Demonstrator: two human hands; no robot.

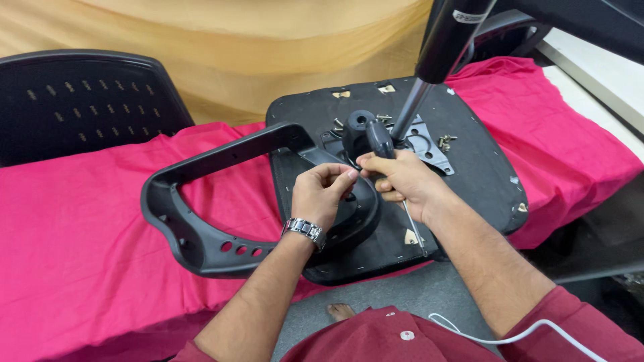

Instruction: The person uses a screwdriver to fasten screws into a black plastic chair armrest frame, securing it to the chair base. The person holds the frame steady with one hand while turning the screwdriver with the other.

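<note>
- Left hand [322, 194], frame centre: fingertips pinched together against the black armrest bracket [201, 221], whatever is pinched too small to tell.
- Right hand [402, 181], just right: clamped on a black-handled screwdriver [380, 141].
- Upturned chair seat [469, 154] on pink cloth [80, 241], centre right.
- Loose screws [445, 141] on seat underside, beside metal plate [429, 151].

a pink-draped table [80, 234] carries the upturned black chair seat [483, 174].
</note>
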